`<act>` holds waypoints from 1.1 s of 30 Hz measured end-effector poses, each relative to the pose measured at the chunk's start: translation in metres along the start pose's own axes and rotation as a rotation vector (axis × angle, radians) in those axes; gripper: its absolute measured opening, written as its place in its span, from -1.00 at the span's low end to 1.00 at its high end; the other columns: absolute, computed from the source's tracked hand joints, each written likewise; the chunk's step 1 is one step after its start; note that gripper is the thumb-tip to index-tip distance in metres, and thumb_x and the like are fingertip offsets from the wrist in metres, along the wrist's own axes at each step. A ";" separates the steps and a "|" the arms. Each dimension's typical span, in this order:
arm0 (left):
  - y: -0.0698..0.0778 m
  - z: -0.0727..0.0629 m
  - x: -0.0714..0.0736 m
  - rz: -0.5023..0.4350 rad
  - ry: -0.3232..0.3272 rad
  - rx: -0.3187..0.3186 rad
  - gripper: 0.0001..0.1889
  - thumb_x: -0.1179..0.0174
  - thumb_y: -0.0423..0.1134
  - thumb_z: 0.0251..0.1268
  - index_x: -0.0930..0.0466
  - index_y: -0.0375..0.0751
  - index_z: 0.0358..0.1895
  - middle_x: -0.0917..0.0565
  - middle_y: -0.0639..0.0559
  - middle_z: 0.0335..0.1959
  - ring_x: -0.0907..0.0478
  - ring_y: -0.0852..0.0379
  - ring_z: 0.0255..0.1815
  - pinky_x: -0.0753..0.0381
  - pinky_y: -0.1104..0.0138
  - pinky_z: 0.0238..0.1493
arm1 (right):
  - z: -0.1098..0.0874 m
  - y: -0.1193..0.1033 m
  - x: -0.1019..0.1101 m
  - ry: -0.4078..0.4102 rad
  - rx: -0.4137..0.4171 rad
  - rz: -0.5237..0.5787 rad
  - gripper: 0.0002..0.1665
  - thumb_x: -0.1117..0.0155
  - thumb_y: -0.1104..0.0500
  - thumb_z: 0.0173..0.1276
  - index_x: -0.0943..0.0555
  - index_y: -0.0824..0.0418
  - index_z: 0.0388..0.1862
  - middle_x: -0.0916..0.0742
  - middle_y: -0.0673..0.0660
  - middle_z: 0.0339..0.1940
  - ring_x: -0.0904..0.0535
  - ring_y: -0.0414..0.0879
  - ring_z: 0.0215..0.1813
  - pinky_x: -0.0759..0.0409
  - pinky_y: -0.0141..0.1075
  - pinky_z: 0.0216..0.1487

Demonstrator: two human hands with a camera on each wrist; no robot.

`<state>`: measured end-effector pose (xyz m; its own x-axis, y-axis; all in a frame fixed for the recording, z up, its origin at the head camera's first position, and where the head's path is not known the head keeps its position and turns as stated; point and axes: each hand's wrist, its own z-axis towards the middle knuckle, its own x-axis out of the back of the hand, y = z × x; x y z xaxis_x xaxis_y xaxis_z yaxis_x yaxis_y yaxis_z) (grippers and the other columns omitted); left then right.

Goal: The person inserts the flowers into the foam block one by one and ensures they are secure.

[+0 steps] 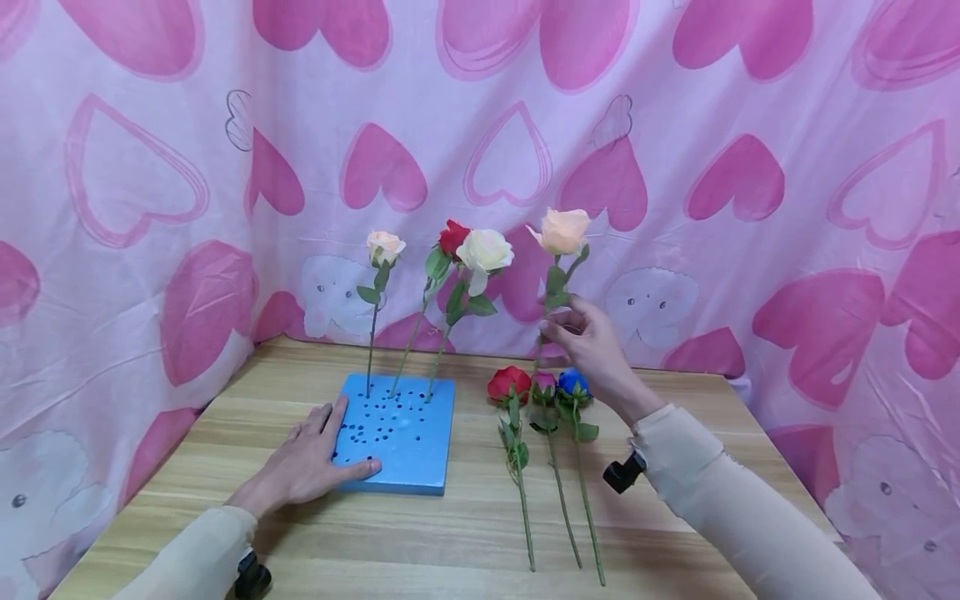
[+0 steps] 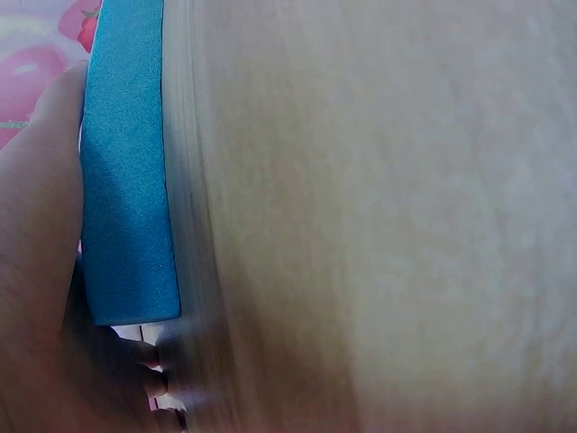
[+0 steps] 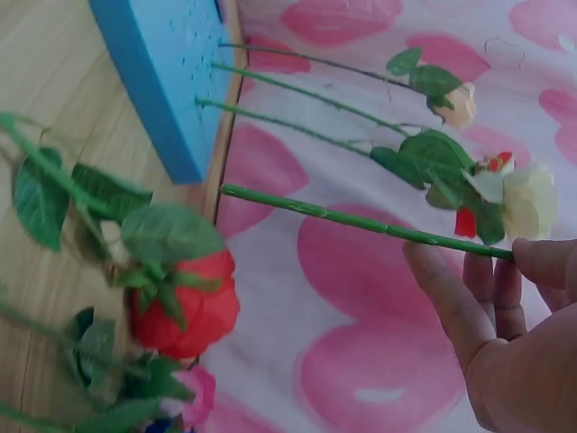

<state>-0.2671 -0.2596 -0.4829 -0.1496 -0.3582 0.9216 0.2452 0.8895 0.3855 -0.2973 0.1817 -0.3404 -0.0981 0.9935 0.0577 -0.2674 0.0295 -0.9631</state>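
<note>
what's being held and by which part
A peach rose, in the right grip, by its stem below the leaves; the left grip touches the block.

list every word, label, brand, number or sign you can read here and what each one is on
No text can be read in any view.
Pink heart-print backdrop: a tiny faint mark at the left edge of the left wrist view, perhaps lettering, too blurred to read.
Blue block: holes, no lettering visible.
Peach rose in the right hand: no label visible.
</note>
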 end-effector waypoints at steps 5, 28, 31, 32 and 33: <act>0.000 0.000 -0.001 -0.002 0.005 -0.001 0.42 -0.22 0.67 0.29 0.18 -0.30 0.85 -0.06 -0.68 0.72 -0.10 -0.80 0.64 -0.07 -0.60 0.60 | 0.006 -0.002 -0.012 -0.006 0.028 -0.029 -0.73 -0.35 0.29 0.69 -0.64 0.22 0.27 -0.80 0.06 -0.15 -0.79 -0.02 -0.08 -0.91 0.04 -0.12; 0.000 0.002 -0.004 -0.013 0.001 0.002 0.43 -0.20 0.69 0.28 0.21 -0.27 0.86 -0.04 -0.64 0.74 -0.06 -0.69 0.71 0.03 -0.53 0.67 | 0.023 -0.007 -0.081 -0.117 0.106 0.036 -0.61 -0.34 0.33 0.68 -0.64 0.41 0.38 -0.79 0.27 -0.09 -0.76 0.32 0.11 -0.88 0.10 0.06; 0.001 0.002 -0.003 -0.016 -0.001 0.003 0.43 -0.20 0.69 0.28 0.21 -0.27 0.86 -0.04 -0.63 0.75 -0.05 -0.67 0.72 0.04 -0.53 0.67 | 0.026 -0.006 -0.090 -0.116 0.118 0.019 -0.61 -0.36 0.34 0.66 -0.69 0.34 0.39 -0.83 0.19 -0.13 -0.79 0.30 0.09 -0.87 0.11 0.09; 0.001 0.002 -0.003 -0.016 -0.001 0.003 0.43 -0.20 0.69 0.28 0.20 -0.27 0.86 -0.04 -0.62 0.75 -0.04 -0.66 0.73 0.04 -0.53 0.67 | 0.027 -0.005 -0.092 -0.117 0.117 0.018 -0.60 -0.35 0.34 0.66 -0.68 0.35 0.40 -0.84 0.17 -0.12 -0.79 0.30 0.10 -0.87 0.10 0.09; 0.001 0.002 -0.003 -0.016 0.000 0.003 0.43 -0.20 0.69 0.28 0.20 -0.27 0.86 -0.04 -0.62 0.75 -0.04 -0.66 0.73 0.04 -0.53 0.67 | 0.028 -0.005 -0.095 -0.120 0.113 0.023 -0.59 -0.35 0.35 0.66 -0.67 0.37 0.42 -0.84 0.19 -0.10 -0.80 0.23 0.07 -0.86 0.14 0.10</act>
<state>-0.2685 -0.2570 -0.4855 -0.1538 -0.3725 0.9152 0.2404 0.8843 0.4003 -0.3134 0.0840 -0.3335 -0.2173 0.9734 0.0733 -0.3691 -0.0125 -0.9293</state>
